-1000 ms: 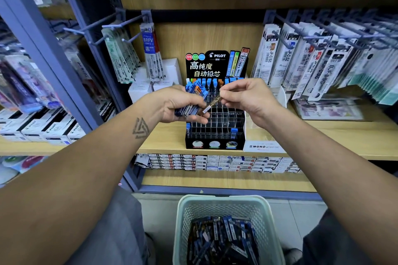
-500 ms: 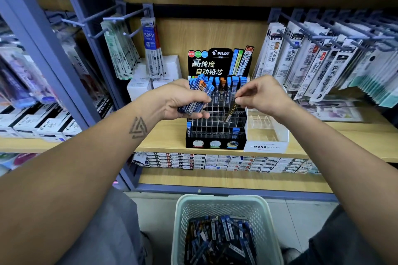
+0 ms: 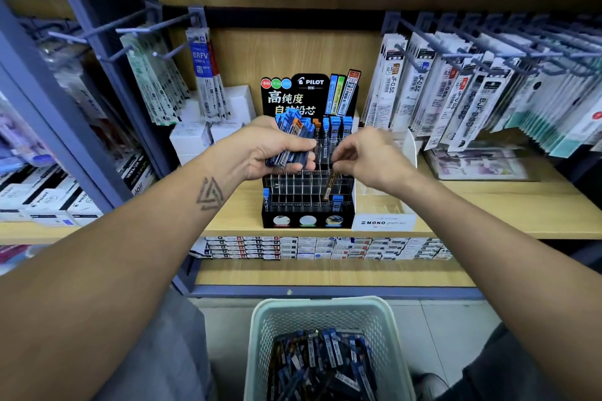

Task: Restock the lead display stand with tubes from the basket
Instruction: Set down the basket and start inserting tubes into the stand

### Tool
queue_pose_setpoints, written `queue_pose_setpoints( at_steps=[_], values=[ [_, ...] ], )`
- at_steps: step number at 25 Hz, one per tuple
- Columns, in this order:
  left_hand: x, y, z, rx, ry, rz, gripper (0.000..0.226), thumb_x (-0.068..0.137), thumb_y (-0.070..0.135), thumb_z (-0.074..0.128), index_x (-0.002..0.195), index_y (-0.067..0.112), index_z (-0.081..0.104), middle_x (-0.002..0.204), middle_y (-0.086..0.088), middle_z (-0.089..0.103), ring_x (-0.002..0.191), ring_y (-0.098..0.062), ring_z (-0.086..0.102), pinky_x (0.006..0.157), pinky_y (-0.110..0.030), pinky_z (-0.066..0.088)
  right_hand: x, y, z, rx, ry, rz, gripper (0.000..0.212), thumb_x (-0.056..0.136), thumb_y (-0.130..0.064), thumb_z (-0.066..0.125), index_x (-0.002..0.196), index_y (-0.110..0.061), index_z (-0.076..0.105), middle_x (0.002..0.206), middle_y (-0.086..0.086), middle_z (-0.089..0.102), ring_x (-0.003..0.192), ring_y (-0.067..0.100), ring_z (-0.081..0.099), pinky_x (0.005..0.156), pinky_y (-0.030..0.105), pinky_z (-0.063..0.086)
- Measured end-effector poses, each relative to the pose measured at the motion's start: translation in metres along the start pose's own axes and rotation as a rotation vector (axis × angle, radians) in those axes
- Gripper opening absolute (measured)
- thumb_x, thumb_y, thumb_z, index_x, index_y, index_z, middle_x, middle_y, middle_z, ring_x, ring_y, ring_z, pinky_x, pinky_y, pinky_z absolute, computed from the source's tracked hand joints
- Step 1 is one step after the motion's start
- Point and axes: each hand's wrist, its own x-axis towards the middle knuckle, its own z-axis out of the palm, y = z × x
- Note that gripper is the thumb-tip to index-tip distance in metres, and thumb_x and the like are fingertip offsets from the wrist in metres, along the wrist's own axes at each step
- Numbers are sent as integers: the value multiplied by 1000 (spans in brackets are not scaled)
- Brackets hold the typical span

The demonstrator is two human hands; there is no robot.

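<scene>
- Fingers of your left hand curl round a bundle of lead tubes, blue caps fanned upward, one orange cap among them.
- Your right hand hovers over the stand's slots, fingers bent downward; its fingertips sit just above a brown-capped tube standing tilted in a front-row slot. Contact with that tube: cannot tell.
- Nearest you, on the floor: pale green basket, loose tubes heaped inside.
- Beyond it, on the wooden shelf: black Pilot lead display stand, blue-capped tubes in the back row, most front slots bare.
- Touching the stand's right side: clear Mono holder.
- Farthest: hanging refill packs on pegs.
</scene>
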Motion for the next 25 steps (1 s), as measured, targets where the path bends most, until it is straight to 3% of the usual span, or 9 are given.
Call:
queue_pose_setpoints(
  at_steps=[3,10,14,18,22,25],
  values=[
    [0,1,-6,-19,30,10,17,85,4,76,97,-5,68,82,-20,73,70,-27,75,44,-21,55,0,1,7,-35,-43,-16,7,82,-16,81,84,-22,77,78,-8,69,78,12,68,80,33,59],
    [0,0,-4,5,38,7,21,84,5,77,100,-6,69,84,-21,74,73,-29,76,43,-20,54,1,-1,-11,100,-42,43,12,80,-10,83,79,-20,76,75,-7,71,72,8,67,74,26,57],
    [1,-3,0,36,10,3,23,85,5,76,102,-8,68,85,-21,74,74,-30,76,43,-21,54,-2,5,-9,-6,-147,63,14,80,-11,82,77,-22,75,75,-5,72,74,11,70,76,33,60],
    [2,-3,6,43,7,0,21,85,5,76,101,-7,69,82,-20,74,73,-29,76,43,-20,54,-2,12,-3,-85,-9,85,14,83,-12,79,79,-23,73,78,-6,67,80,15,67,76,28,55],
    [-1,-3,7,47,-4,-10,23,86,4,75,104,-9,68,84,-21,73,73,-28,76,44,-21,55,-2,9,-5,-62,-65,83,18,81,-12,80,75,-27,71,77,-7,69,79,13,67,78,31,57],
    [-2,-5,8,38,-2,-20,26,86,4,75,106,-10,68,84,-21,74,73,-29,76,43,-21,55,0,1,-12,49,-52,47,9,80,-12,82,80,-20,76,77,-6,71,75,9,67,74,26,56]
  ],
)
